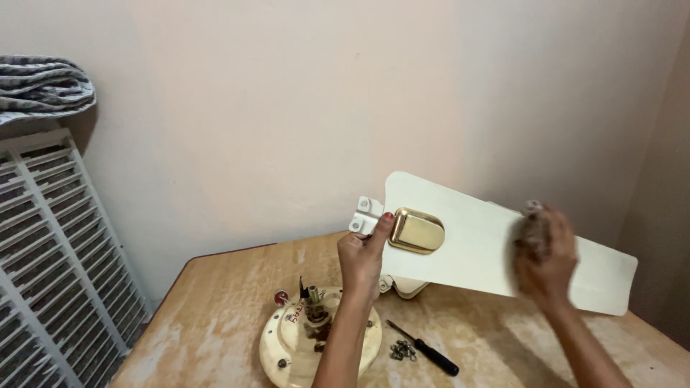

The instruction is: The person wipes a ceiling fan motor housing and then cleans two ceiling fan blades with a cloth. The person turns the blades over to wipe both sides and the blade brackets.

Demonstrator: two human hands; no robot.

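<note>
**Inspector:** Above the wooden table (215, 316), the left hand (361, 260) is closed on the root end of a cream fan blade (474, 241), the thumb lying up against the blade beside its gold metal cap (416, 231). A white mounting bracket (365, 215) projects from that end, just past the fingers.

**Clerk:** And the other hand?

**Inspector:** The right hand (544, 253) is pressed to the face of the blade, about midway along it. It is blurred. A brownish wad (533, 231) shows under the fingers; whether it is a cloth or a pad cannot be told, nor how firmly the hand grips it.

**Clerk:** The blade's attitude?

**Inspector:** It is held clear of the table, face toward the person, the tip sloping down to the right.

**Clerk:** Below it?

**Inspector:** A round cream fan motor housing (287, 345) lies flat on the table, partly behind the left forearm, with dark parts at its centre. A black-handled screwdriver (425, 349) lies just right of it, and a small heap of metal screws (403, 350) sits against the screwdriver's shaft.

**Clerk:** Surroundings?

**Inspector:** There is a plain wall behind. A white slatted rack (57, 244) leans at left, and a folded grey patterned cloth (43, 86) lies on top of it.
</note>
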